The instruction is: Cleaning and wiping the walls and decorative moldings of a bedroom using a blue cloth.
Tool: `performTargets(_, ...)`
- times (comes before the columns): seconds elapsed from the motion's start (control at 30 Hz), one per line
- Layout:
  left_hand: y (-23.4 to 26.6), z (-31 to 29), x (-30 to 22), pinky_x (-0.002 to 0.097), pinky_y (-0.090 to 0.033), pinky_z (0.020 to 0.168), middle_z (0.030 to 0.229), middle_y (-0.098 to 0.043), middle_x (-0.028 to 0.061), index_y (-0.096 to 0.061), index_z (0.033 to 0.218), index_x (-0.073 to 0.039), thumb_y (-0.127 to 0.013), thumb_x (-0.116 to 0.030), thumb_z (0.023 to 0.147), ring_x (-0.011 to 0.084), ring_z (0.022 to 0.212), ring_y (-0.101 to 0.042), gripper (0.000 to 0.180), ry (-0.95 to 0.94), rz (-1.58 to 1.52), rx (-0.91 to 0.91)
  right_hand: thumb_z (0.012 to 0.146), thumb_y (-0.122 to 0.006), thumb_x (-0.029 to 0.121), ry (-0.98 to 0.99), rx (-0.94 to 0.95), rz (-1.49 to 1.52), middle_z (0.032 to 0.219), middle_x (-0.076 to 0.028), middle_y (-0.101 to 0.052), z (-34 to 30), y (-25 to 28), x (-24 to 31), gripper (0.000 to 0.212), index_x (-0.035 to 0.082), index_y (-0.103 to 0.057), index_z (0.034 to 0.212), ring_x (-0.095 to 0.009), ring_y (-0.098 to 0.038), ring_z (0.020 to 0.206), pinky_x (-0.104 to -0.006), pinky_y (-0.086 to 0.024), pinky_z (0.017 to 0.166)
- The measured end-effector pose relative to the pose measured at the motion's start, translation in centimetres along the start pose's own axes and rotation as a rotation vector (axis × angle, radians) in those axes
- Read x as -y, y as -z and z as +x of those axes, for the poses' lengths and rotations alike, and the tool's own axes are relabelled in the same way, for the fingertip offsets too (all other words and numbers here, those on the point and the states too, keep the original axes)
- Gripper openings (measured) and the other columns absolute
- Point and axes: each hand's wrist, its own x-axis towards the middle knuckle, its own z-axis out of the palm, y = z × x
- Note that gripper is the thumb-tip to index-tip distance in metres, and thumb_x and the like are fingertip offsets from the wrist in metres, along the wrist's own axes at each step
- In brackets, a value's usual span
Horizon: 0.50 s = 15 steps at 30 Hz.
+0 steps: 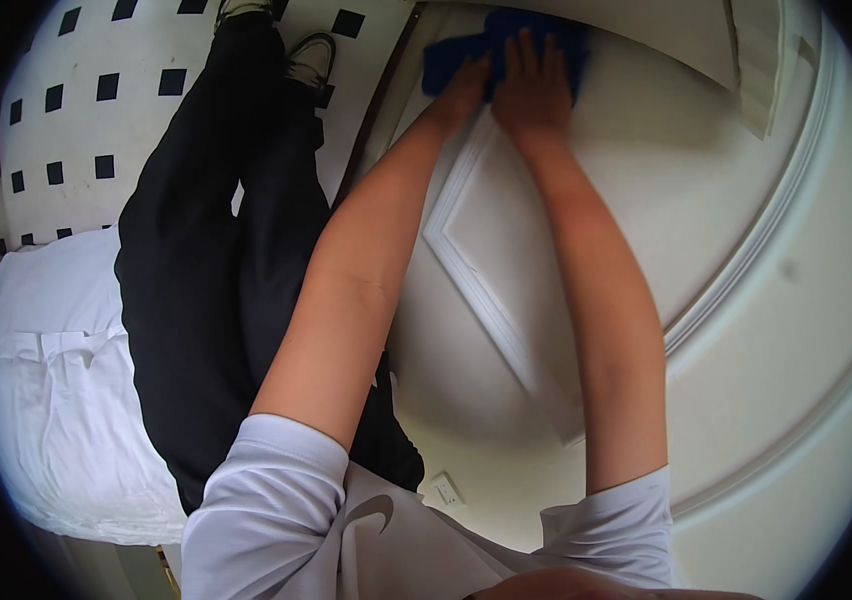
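A bright blue cloth lies spread against a white panelled surface at the top of the view. My right hand presses flat on the cloth, its fingers stretched out and apart. Just to its left, my left hand rests on the cloth too, fingers extended and somewhat blurred. Both arms reach out straight. Part of the cloth is hidden under the hands. Raised white moulding runs in an angled line below them.
At the left is a bed-like piece with a white cover. White floor tiles with black squares lie beyond it, beneath my black-trousered legs and shoes. A small wall plate sits low on the wall, and curved moulding crosses the right side.
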Motion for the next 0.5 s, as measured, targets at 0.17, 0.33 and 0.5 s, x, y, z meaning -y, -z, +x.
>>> performTargets(0.17,-1.9,-2.6,-0.8,0.0355,-0.011,0.118,0.157,-0.017,0.0151,-0.024,0.150,-0.004,-0.021,-0.035,0.104,0.0266,0.146,-0.011,0.055,0.164,-0.118,0.037,0.098,-0.033,0.029,-0.039,0.099,-0.067,0.157,-0.009,-0.023,-2.0,-0.3,0.4,0.054,0.010,-0.030,0.149,-0.030,-0.016,0.145,-0.0378,-0.012,0.118)
performTargets(0.33,-1.4,-13.8,6.4,0.0352,-0.020,0.115,0.152,-0.031,0.0175,-0.032,0.147,-0.006,-0.026,-0.041,0.102,0.0276,0.143,-0.024,0.057,0.458,-0.104,0.009,0.096,-0.036,0.027,0.074,0.294,0.007,0.160,-0.011,-0.013,-12.9,0.0,9.0,0.057,0.011,-0.027,0.151,-0.039,-0.007,0.146,-0.0378,-0.023,0.113)
performTargets(0.5,-3.7,-22.5,7.1,0.0361,-0.026,0.112,0.145,-0.042,0.0195,-0.040,0.142,-0.003,-0.030,-0.042,0.100,0.0284,0.138,-0.035,0.058,0.815,-0.163,0.106,0.097,-0.035,0.030,0.222,0.613,0.016,0.159,-0.007,-0.016,-19.7,0.0,12.2,0.054,0.012,-0.035,0.147,-0.035,-0.004,0.147,-0.0467,-0.011,0.115)
